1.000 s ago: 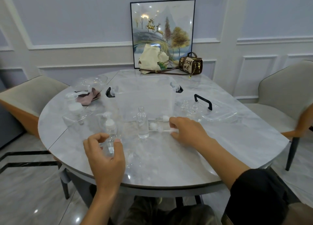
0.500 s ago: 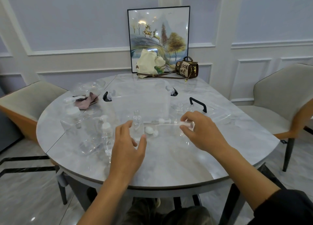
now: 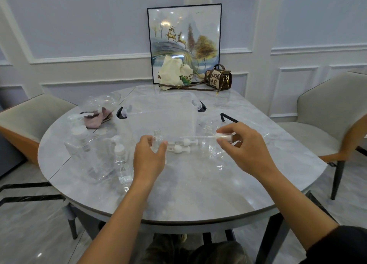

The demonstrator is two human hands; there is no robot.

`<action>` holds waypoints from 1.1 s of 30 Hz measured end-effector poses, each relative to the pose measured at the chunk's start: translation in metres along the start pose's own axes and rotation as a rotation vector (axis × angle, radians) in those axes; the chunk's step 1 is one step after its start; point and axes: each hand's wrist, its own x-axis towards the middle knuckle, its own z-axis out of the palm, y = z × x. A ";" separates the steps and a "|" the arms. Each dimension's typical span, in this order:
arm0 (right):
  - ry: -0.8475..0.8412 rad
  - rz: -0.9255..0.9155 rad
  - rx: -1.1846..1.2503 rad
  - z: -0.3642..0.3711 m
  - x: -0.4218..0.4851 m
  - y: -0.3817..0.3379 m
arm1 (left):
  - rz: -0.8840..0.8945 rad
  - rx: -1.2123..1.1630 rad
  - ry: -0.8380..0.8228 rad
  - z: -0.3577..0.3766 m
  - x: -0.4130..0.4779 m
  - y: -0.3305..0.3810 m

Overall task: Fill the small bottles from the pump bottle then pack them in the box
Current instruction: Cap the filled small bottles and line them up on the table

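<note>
Background handbag (image 3: 217,78) apparently reads "LOOK ME".

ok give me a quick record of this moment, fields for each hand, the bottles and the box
left hand: fingers curled round the small bottle, which stands uncapped on the table
right hand: pinches a pump cap, tube pointing left
spare caps: two, lying right of the small bottle
pump bottle: upright, left of the left hand
box: clear, open, behind the bottles
lid: lying right of the box
</note>
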 end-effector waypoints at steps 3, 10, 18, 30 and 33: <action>0.012 0.035 0.078 -0.001 0.002 -0.003 | 0.015 -0.052 -0.008 -0.001 0.000 -0.006; -0.022 -0.047 0.153 0.001 0.008 -0.035 | 0.105 0.023 -0.045 -0.012 -0.025 -0.016; -0.096 -0.105 0.063 0.009 0.014 -0.057 | 0.136 0.082 -0.078 -0.030 -0.051 -0.016; -0.315 -0.229 -0.196 0.003 0.052 -0.101 | 0.122 -0.051 -0.072 -0.032 -0.058 -0.024; -0.360 -0.280 -0.230 0.009 0.062 -0.113 | 0.132 -0.092 -0.064 -0.030 -0.060 -0.026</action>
